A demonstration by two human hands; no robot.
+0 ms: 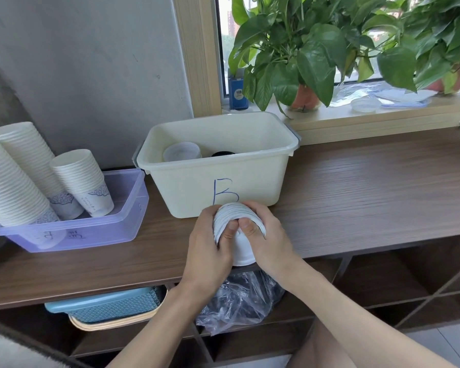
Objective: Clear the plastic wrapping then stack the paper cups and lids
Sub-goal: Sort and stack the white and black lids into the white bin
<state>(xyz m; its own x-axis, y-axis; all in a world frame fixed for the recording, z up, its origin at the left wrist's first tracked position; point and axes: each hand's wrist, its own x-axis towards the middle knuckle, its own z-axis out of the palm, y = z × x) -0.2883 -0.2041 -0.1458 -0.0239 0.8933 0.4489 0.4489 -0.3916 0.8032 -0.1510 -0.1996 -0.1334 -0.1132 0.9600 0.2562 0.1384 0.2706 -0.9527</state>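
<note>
A stack of white lids lies on its side over the counter's front edge, just before the cream bin marked B. My left hand grips the stack from the left and my right hand from the right, thumbs meeting on top. Clear plastic wrapping hangs crumpled below my hands in front of the shelf. Inside the cream bin sit a white lid stack and a dark lid. Three tall stacks of paper cups lean in the purple bin at left.
The wooden counter runs to the right. Potted plants and plastic dishes stand on the windowsill behind. A blue basket on a tray sits in the shelf under the counter.
</note>
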